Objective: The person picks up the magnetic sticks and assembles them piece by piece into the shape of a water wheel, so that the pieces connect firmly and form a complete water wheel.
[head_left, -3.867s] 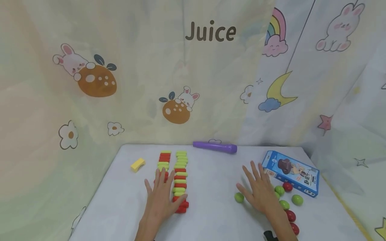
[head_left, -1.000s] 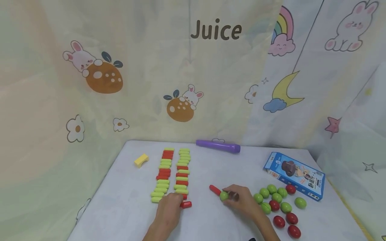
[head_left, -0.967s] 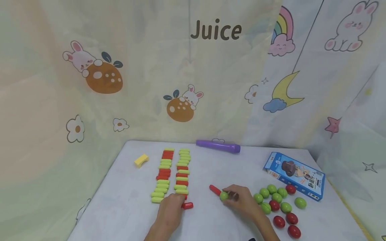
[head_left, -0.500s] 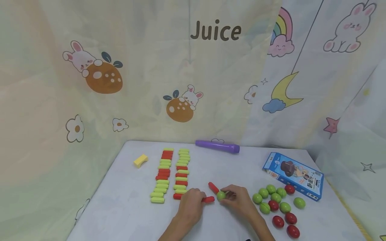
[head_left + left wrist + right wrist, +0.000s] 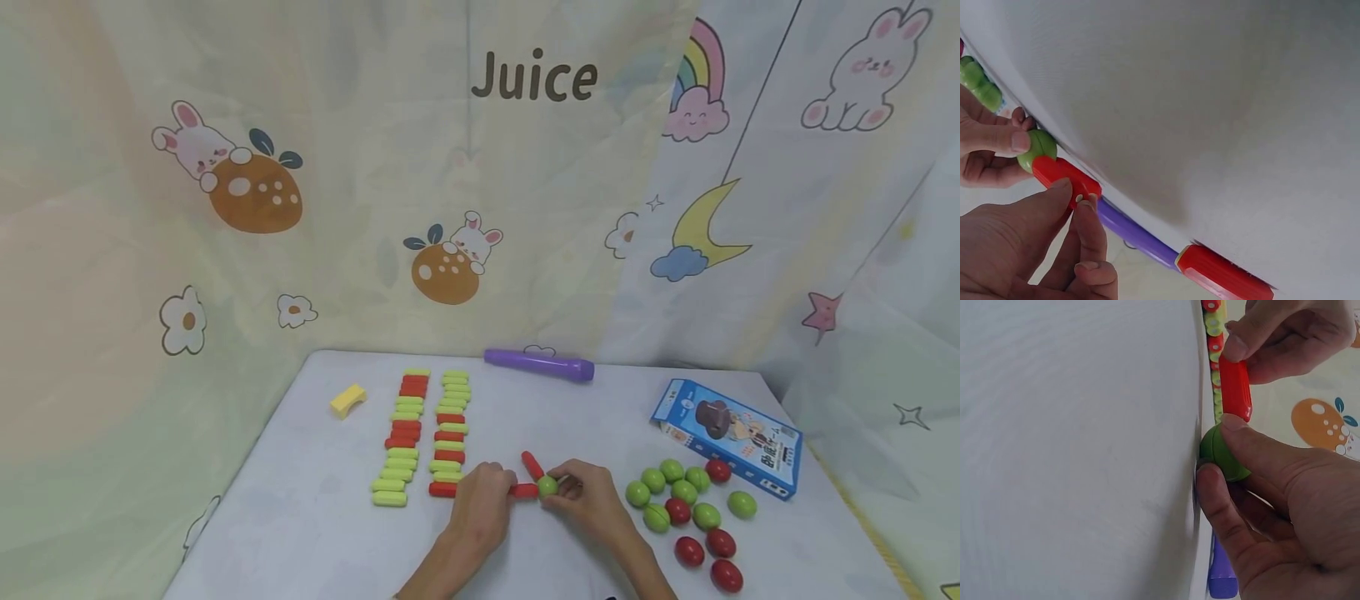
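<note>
- A red stick [image 5: 524, 490] is pinched in the left hand [image 5: 480, 510], now carried from the rows [image 5: 420, 433] to the middle of the worktop [image 5: 315, 517].
- A green ball [image 5: 547, 486] is pinched in the right hand [image 5: 592, 504]; stick and ball now touch, so joining seems under way.
- A second red stick [image 5: 532, 465] lies just behind.

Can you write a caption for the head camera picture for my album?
Left hand pushes a red stick into a green ball pinched by the right hand.

Lighting: bright, soft, even; faint shadows beneath both hands. No glare. Head view sharp, bowed at edges. Wrist views tilted, the white cloth-covered table [image 5: 1222, 94] filling them, slightly soft.
</note>
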The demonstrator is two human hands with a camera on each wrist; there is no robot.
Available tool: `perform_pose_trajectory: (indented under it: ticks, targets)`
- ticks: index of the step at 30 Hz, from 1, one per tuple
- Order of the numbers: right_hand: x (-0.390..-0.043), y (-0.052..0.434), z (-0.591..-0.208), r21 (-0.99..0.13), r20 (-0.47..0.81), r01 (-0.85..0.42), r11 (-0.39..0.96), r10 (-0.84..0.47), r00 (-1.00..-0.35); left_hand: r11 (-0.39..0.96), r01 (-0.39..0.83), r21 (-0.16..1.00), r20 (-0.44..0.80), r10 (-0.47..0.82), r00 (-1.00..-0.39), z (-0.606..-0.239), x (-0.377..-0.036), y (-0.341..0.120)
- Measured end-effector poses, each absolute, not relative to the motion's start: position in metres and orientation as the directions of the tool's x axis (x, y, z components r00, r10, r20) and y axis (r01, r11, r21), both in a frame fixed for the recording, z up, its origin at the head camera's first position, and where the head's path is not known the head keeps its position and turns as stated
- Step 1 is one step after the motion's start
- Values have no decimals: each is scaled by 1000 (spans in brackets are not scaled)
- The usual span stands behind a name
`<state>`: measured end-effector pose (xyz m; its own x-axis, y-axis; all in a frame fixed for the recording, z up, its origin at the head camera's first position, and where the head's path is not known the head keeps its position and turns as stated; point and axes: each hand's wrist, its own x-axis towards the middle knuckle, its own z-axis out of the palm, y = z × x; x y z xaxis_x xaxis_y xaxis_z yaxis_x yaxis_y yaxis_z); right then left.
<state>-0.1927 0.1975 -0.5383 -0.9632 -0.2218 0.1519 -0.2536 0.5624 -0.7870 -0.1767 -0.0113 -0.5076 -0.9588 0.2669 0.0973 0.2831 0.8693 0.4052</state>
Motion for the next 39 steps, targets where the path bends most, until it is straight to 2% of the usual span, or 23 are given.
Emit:
perform_pose_trajectory:
  ticks: [12, 18, 21, 25, 33, 39]
  targets:
    - [-192, 195, -540, -772, 159, -251, 584, -205, -966, 880, 284, 380, 104, 265, -959, -508, -178, -18]
    - [-194, 204, -532, -751, 72, -253, 610, -305, -949, 895, 249, 371, 258, 158, -953, -503, -161, -61]
    - [-197, 210, -529, -745, 73, -300, 596, -374, -924, 930, 203, 307, 305, 106, -947, -505, -157, -83]
    - [-202, 215, -531, -742, 81, -345, 575, -434, -897, 961, 169, 218, 266, 108, -958, -511, -156, -98]
    - [-203, 210, -528, -670, 35, -374, 641, -476, -879, 961, 204, 188, 227, 159, -961, -514, -156, -95]
    - [-204, 206, -526, -643, 37, -414, 644, -514, -857, 937, 147, 317, 95, 123, -988, -509, -153, -83]
